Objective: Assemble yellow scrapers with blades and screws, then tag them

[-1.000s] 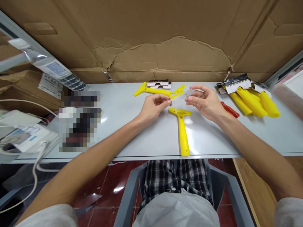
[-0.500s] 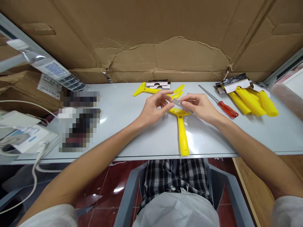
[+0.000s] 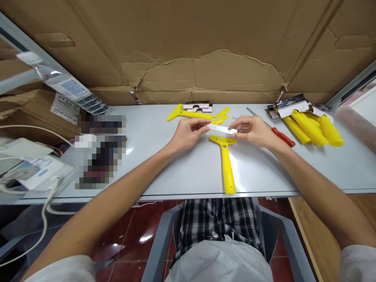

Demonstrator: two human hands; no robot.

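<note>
A thin, flat metal blade (image 3: 221, 129) spans the gap between my two hands above the table, its face catching bright light. The fingers and thumb of my left hand (image 3: 189, 134) pinch its left end. At the other end, my right hand (image 3: 252, 131) grips it between thumb and fingers. Just below lies a yellow scraper handle (image 3: 226, 168), its wide head toward the blade and its grip toward the table's front edge. Behind my hands are two small yellow pieces (image 3: 219, 119) and another yellow scraper (image 3: 190, 114).
A red-handled screwdriver (image 3: 282, 137) lies right of my right hand, partly hidden by it. Several yellow handles (image 3: 313, 127) with card tags rest farther right. Black-and-white cards (image 3: 197, 106) lie at the back against cardboard (image 3: 164, 96). A plastic bottle (image 3: 70, 88) leans at left.
The blade has turned from slanting to nearly level and now shows a bright face. My hands have moved slightly apart, and my left fingers have closed on its left end.
</note>
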